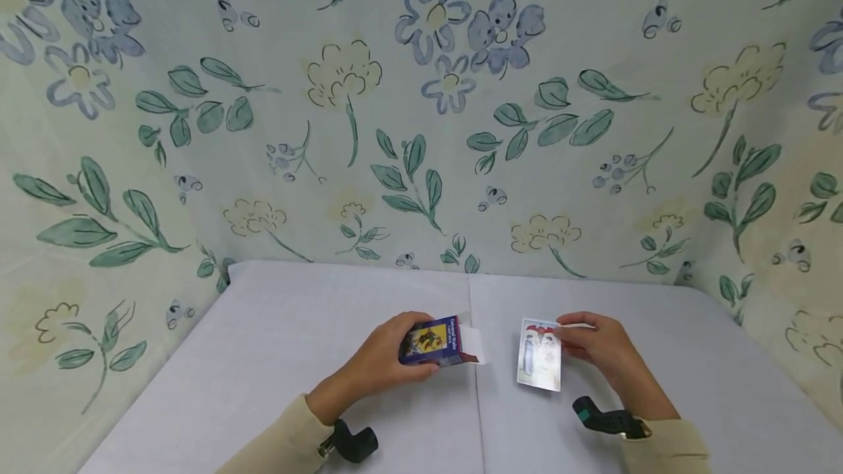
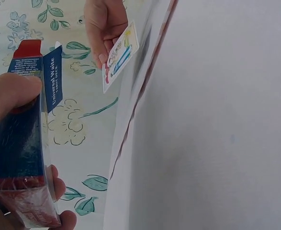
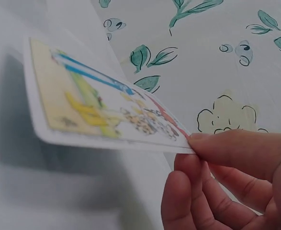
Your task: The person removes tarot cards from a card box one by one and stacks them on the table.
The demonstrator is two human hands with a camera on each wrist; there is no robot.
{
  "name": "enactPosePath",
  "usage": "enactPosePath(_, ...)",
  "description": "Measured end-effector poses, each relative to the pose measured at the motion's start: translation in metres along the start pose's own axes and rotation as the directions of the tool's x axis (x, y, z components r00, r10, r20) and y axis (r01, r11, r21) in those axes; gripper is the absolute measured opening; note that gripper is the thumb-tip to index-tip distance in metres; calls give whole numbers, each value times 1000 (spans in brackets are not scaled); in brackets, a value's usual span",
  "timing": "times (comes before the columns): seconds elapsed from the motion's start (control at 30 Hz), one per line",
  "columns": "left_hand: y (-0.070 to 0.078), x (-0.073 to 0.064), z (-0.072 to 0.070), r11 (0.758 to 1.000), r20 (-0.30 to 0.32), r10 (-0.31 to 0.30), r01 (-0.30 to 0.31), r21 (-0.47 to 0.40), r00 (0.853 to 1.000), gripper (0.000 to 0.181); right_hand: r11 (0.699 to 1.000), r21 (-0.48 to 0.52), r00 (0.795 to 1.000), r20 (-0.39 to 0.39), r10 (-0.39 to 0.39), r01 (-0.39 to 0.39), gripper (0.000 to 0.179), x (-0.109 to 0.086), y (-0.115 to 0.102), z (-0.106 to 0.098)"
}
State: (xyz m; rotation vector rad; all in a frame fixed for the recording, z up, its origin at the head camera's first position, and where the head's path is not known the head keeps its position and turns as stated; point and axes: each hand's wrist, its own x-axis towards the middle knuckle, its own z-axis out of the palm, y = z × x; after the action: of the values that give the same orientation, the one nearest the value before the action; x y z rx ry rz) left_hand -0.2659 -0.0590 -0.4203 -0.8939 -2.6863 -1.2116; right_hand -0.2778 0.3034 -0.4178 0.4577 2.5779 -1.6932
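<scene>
Near the middle of the table, my left hand [image 1: 380,358] grips a dark blue tarot deck box [image 1: 428,341], thumb and fingers on opposite sides. The box lies tilted on its side, its opened end and pale flap [image 1: 473,344] facing right. In the left wrist view, "Universal Waite Tarot Deck" reads on the blue side flap [image 2: 53,79]. To the right, my right hand [image 1: 602,350] pinches a tarot card [image 1: 538,368] by its edge between thumb and fingers. Its picture side shows, and a shadow lies under it in the right wrist view. The box's inside is hidden.
A white cloth covers the table [image 1: 276,335], with a crease [image 1: 479,408] running down its middle. Behind and at both sides hangs a floral curtain [image 1: 421,189]. Black camera mounts sit on the left wrist [image 1: 356,445] and right wrist [image 1: 602,419].
</scene>
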Motion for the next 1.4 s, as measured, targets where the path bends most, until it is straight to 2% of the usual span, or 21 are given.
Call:
enactPosePath(0.5,1,-1,1,1000,0,-3,3,2,1000,73,996,-84,1000,2,-15,15,40,6,8,6)
enactPosePath(0.8,-1,-1,2,1000,-6,0,0,14,1000,76,986,-165,999,-17,-28,25,33,3,7,10)
enactPosePath(1.1,0,-2,4,999,-1,33,-33,4,999,73,952,-299,996,-30,-79,67,29,7,15,15)
enactPosePath(1.4,1,0,1,999,13,45,-44,-12,999,74,920,-381,993,-42,-110,86,24,5,10,17)
